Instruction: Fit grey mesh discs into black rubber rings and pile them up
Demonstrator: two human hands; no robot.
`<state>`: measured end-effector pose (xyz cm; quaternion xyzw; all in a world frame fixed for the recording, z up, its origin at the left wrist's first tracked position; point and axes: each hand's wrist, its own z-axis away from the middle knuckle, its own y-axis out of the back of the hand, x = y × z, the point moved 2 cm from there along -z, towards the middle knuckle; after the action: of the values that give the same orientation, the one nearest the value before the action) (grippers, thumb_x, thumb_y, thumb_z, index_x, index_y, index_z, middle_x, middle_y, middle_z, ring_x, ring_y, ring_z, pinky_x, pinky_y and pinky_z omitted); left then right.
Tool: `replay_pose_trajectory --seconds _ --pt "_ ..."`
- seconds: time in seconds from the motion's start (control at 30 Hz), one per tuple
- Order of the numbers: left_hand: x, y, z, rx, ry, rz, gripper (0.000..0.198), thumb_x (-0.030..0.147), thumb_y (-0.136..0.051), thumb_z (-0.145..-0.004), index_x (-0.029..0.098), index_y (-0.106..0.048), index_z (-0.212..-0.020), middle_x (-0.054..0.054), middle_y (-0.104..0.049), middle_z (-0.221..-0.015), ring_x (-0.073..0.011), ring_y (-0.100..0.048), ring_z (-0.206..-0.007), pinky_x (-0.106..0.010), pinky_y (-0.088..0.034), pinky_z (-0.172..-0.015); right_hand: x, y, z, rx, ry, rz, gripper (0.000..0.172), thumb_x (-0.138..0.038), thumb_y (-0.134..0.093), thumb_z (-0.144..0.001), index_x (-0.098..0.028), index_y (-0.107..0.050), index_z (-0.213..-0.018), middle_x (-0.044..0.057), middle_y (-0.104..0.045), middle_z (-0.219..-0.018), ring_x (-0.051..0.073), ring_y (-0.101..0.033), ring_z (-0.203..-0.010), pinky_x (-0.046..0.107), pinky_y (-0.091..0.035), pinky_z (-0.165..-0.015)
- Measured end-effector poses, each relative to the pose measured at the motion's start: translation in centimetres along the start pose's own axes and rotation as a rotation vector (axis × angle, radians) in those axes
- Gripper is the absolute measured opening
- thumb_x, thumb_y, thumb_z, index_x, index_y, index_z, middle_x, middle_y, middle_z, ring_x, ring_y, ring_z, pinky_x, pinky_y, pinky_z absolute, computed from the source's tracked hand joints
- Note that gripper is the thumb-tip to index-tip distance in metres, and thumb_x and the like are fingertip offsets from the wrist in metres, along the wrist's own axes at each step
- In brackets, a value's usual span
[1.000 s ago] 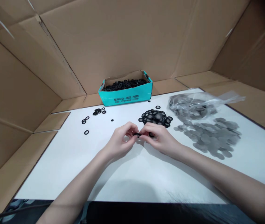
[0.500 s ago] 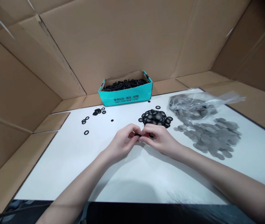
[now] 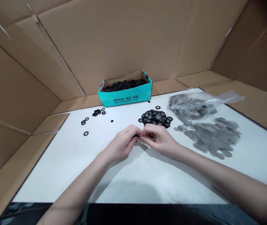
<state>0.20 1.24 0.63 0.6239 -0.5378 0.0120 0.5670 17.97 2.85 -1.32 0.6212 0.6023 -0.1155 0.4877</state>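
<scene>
My left hand (image 3: 125,142) and my right hand (image 3: 158,137) meet fingertip to fingertip above the white table. Between the left thumb and fingers I see part of a black rubber ring (image 3: 136,136), most of it covered. The right thumb and forefinger are pinched together at the ring's edge; whether a grey disc is in there too is hidden. Just behind my hands lies a pile of black rings with grey centres (image 3: 158,116). To the right of my right hand spreads a heap of loose grey discs (image 3: 213,137).
A turquoise box (image 3: 126,97) full of black rings stands at the back. Several loose black rings (image 3: 85,133) are scattered on the left. A clear plastic bag (image 3: 192,104) holding grey discs lies at the back right. Cardboard walls (image 3: 114,40) surround the white table (image 3: 60,168).
The whole view has shifted slightly left. Both hands stay together at the ring, and the fingertips have closed in a little, covering more of it.
</scene>
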Motion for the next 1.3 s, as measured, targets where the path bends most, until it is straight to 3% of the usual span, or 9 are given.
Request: replay_pose_trajectory --seconds 0.4,0.8,1.1,1.3 --pt "-0.5 -0.2 0.0 0.053 0.145 0.109 0.01 0.012 -0.052 -0.09 0.018 -0.054 -0.097 0.0 -0.062 -0.087 -0.0113 -0.059 -0.076 -0.023 -0.047 -0.071 0.2 0.2 -0.1 -0.045 -0.021 0.086 0.012 -0.016 -0.062 -0.088 -0.017 -0.066 -0.076 0.002 -0.062 -0.073 0.014 -0.057 -0.068 0.025 -0.04 -0.061" --pt "-0.5 -0.2 0.1 0.069 0.148 0.193 0.011 0.01 -0.048 -0.092 0.02 -0.048 -0.096 0.0 -0.058 -0.087 -0.0109 -0.063 -0.073 -0.024 -0.051 -0.069 0.0 0.1 -0.1 -0.02 -0.002 -0.001 0.019 -0.015 -0.062 -0.087 -0.018 -0.057 -0.069 -0.002 -0.054 -0.066 0.01 -0.046 -0.06 0.023 -0.032 -0.054" --pt "0.1 0.1 -0.2 0.054 0.015 0.109 0.017 0.003 -0.049 -0.086 0.019 -0.051 -0.089 0.001 -0.056 -0.085 -0.0093 -0.058 -0.072 -0.021 -0.048 -0.066 -1.0 0.1 0.1 0.064 0.092 0.006 0.017 -0.011 -0.059 -0.087 -0.019 -0.057 -0.072 0.0 -0.055 -0.07 0.013 -0.053 -0.067 0.026 -0.04 -0.061" --pt "0.0 0.1 -0.1 0.1 0.088 0.217 0.013 0.006 -0.05 -0.089 0.019 -0.047 -0.088 0.002 -0.053 -0.084 -0.009 -0.062 -0.07 -0.021 -0.05 -0.064 -1.0 0.1 0.1 0.057 0.101 0.018 0.018 -0.009 -0.058 -0.086 -0.019 -0.054 -0.072 0.0 -0.054 -0.07 0.012 -0.051 -0.066 0.025 -0.038 -0.06"
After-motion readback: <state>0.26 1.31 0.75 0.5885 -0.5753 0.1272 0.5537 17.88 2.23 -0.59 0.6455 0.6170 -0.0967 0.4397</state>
